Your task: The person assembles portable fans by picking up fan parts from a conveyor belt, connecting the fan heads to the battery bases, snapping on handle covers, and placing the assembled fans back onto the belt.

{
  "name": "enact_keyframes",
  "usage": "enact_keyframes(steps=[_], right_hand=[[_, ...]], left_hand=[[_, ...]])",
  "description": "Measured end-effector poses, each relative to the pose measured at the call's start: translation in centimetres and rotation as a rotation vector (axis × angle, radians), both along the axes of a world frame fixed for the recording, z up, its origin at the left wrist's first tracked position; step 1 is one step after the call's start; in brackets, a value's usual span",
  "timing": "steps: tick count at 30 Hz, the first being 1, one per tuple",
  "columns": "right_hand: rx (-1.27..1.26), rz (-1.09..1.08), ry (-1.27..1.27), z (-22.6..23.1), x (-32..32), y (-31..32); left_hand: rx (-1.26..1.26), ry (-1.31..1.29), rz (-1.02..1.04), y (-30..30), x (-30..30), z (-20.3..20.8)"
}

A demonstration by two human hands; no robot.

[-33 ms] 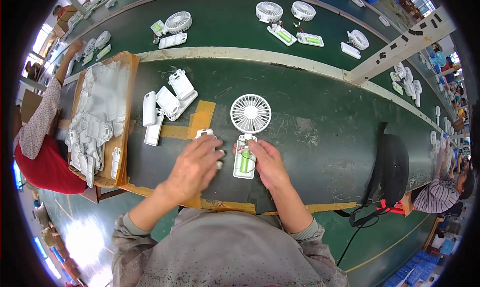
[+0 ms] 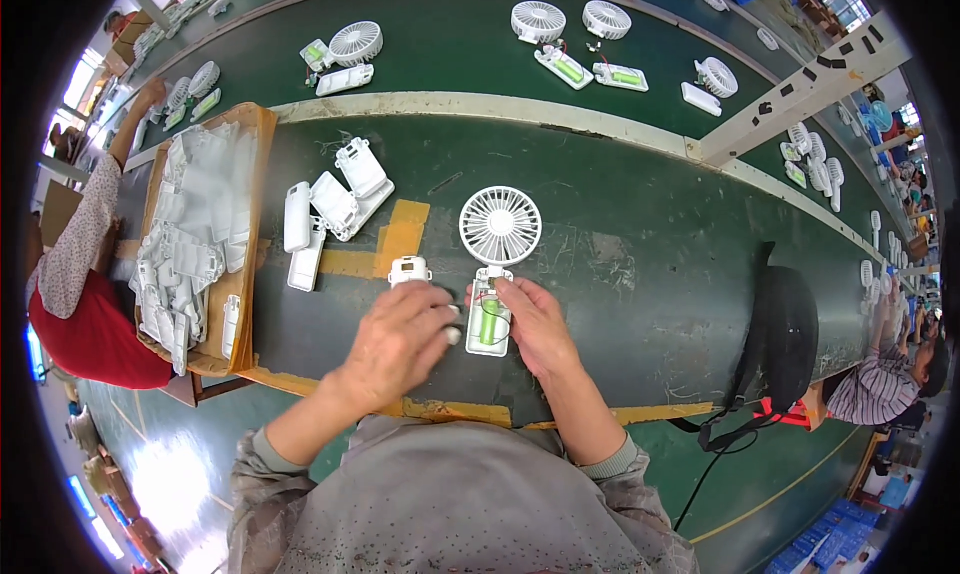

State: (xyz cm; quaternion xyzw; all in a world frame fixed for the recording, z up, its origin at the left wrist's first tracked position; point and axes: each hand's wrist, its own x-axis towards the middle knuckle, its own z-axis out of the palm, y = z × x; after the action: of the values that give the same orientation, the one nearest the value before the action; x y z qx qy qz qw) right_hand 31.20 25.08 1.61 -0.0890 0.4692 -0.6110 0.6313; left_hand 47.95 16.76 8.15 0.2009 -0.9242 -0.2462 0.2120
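A white handheld fan [image 2: 500, 226] lies on the dark green bench, its round grille at the far end. Its handle is uncovered, showing a green battery cell [image 2: 488, 319] and thin dark wires. My right hand [image 2: 536, 326] grips the handle's right side, thumb near its neck. To the left, my left hand [image 2: 398, 339] hovers with fingers bent and slightly apart, white caps on the fingertips and no held part visible. Just beyond its knuckles lies a white handle cover [image 2: 409, 270], partly hidden by the hand.
White plastic shells [image 2: 340, 204] lie left of the fan. Further left, a cardboard box [image 2: 262, 184] holds many white parts. Opened fans [image 2: 357, 44] rest on the conveyor [image 2: 440, 54] beyond the rail. A black bag [image 2: 785, 329] is at right. A co-worker's arm [image 2: 90, 224] reaches in at left.
My left hand has shifted slightly toward the fan and toward me, uncovering more of the white handle cover. My right hand and the fan have barely moved.
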Motion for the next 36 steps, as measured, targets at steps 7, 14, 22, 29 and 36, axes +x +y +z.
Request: enact_keyframes(steps=[7, 14, 22, 29, 36], right_hand=[[-0.009, -0.053, -0.013, -0.1, 0.5, -0.2], [-0.014, -0.039, 0.014, -0.4, 0.4, 0.0], [-0.006, -0.017, 0.029, -0.4, 0.4, 0.0], [0.02, -0.034, 0.042, 0.2, 0.5, 0.0], [-0.012, -0.022, 0.008, -0.2, 0.6, 0.1]], left_hand=[[0.124, 0.024, 0.053, 3.4, -3.6, -1.8], [0.25, 0.049, 0.238, 3.9, -3.0, -2.3], [0.625, -0.022, 0.5, 3.4, -3.0, -2.6], [0.51, 0.013, 0.455, 3.3, -3.2, -2.9], [0.027, -0.133, 0.244, 4.0, -2.0, -2.6]])
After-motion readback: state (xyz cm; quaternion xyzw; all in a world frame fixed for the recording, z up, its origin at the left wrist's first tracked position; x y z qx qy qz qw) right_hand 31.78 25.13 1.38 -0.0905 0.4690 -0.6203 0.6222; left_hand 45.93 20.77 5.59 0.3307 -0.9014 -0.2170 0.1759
